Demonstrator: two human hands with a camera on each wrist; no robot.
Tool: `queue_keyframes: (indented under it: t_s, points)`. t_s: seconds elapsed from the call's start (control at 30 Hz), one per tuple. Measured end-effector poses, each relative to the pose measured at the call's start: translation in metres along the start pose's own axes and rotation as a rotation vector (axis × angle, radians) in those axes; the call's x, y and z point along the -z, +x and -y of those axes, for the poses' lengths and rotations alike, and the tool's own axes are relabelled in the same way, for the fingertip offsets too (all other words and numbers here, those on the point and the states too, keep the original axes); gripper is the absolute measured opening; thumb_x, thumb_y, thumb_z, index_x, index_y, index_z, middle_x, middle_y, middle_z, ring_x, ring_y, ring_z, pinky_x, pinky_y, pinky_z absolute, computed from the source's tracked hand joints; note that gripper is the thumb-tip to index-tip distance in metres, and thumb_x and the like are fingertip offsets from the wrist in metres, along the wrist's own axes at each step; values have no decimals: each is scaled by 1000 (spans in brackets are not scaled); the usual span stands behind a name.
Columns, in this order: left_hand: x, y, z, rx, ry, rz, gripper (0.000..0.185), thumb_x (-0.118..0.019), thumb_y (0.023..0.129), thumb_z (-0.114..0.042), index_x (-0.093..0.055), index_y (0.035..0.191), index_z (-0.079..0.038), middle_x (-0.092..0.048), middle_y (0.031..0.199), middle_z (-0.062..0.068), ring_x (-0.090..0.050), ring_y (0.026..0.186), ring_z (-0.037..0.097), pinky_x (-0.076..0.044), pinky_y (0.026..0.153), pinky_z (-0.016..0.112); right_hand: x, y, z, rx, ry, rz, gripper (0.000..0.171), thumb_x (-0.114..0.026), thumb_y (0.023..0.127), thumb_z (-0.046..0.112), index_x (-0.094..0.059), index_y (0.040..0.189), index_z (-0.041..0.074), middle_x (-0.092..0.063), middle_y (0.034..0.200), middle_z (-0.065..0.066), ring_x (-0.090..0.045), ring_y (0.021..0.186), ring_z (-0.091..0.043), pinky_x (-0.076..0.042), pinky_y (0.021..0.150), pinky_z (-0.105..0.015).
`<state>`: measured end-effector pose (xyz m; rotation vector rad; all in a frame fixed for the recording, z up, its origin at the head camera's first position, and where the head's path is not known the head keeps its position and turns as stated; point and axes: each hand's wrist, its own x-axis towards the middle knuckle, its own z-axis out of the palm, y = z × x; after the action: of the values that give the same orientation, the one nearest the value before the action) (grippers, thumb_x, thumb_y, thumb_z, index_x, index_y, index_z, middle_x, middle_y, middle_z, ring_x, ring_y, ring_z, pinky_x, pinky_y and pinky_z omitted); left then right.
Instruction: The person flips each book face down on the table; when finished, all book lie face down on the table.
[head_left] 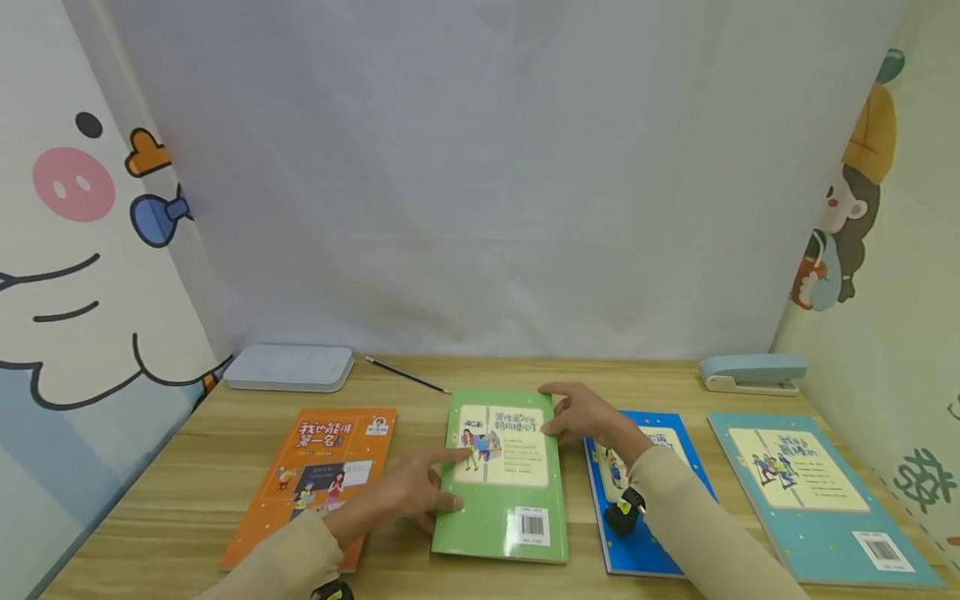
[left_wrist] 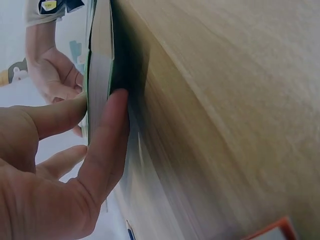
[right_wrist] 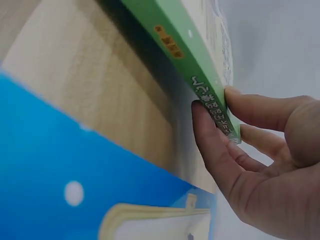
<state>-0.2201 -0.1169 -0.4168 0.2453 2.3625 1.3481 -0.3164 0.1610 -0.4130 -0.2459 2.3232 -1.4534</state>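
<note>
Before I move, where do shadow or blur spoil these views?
Head: evenly lit, green book fairly crisp, though its smallest print is unreadable; left wrist: dark shadow beneath the green book, tabletop grain soft; right wrist: near blue book blurred, shadow under the green book too.

Looks like glossy card on the green book [head_left: 501, 492], with matt paper for its pages [left_wrist: 100, 75]. Appears smooth too on the teal book [head_left: 817, 512] by the near right corner of the surface [head_left: 172, 483]. Reads as grained, low-sheen wood over that surface, smooth plastic on the stapler [head_left: 753, 371] at its far right corner, matt cloth on the sleeves [head_left: 712, 521].
</note>
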Motion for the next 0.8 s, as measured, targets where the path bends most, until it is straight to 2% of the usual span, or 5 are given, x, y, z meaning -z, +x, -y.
queue_keyframes:
  t_s: [0.23,0.53,0.8]
  points:
    - [0,0,0,24,57,26,71,-77,83,1,-50,147,-11,-64,71,14,-60,51,18,-58,49,36,-4,2,-5,-19,-28,13,73,-69,88,-6,-34,152,-4,-62,102,-22,-69,80,-24,-62,76,-43]
    - [1,1,0,10,98,28,70,-78,82,-1,-50,147,-10,-61,64,13,-57,44,15,-57,46,35,-4,2,-4,-21,-59,2,71,-70,88,-7,-36,150,-6,-64,108,-26,-72,85,-29,-62,76,-44]
    - [1,1,-2,24,146,30,70,-79,82,-4,-52,146,-11,-62,64,14,-58,44,16,-57,46,34,-6,1,-1,-27,-111,-18,68,-70,86,-9,-40,147,-7,-66,97,-23,-71,76,-26,-62,71,-43]
